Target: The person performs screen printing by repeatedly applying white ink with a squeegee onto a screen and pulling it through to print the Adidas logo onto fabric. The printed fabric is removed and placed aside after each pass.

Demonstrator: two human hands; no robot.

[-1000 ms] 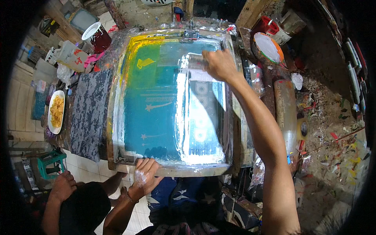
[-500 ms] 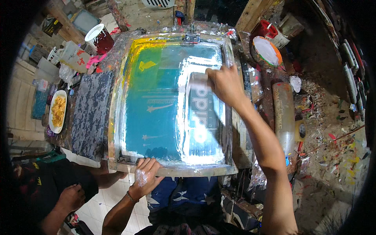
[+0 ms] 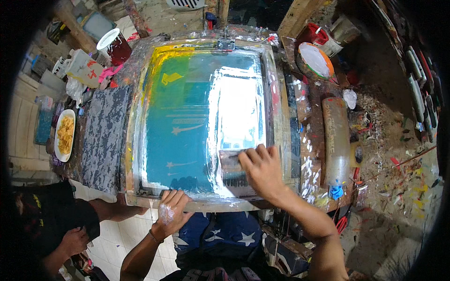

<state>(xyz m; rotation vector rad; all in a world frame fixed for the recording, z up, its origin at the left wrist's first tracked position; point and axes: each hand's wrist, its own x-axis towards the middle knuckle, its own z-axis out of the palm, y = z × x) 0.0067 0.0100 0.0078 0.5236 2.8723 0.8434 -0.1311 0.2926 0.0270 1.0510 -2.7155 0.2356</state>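
A wooden-framed silk screen (image 3: 183,112) with teal mesh lies flat on the bench. Its right part bears a wide patch of white ink (image 3: 239,103), bordered by thick white smears. My right hand (image 3: 263,171) is closed on a squeegee (image 3: 229,160), which presses on the mesh at the lower end of the white patch. The squeegee is partly covered by my fingers. At the near rail of the frame, my left hand (image 3: 172,208), smeared with white, has its fingers over the wood and holds it. Yellow and green ink stains the screen's upper left corner.
Left of the screen lie a grey mottled board (image 3: 104,140) and an oval plate of food (image 3: 65,134). A dark red paint tub (image 3: 115,47) stands behind. To the right are a bowl of white ink (image 3: 315,61) and a long cylinder (image 3: 335,140). Another person's hand (image 3: 75,241) is at lower left.
My right hand has drawn the squeegee from the far end of the patch toward me, leaving white ink over the lettering. My left hand stays on the near rail.
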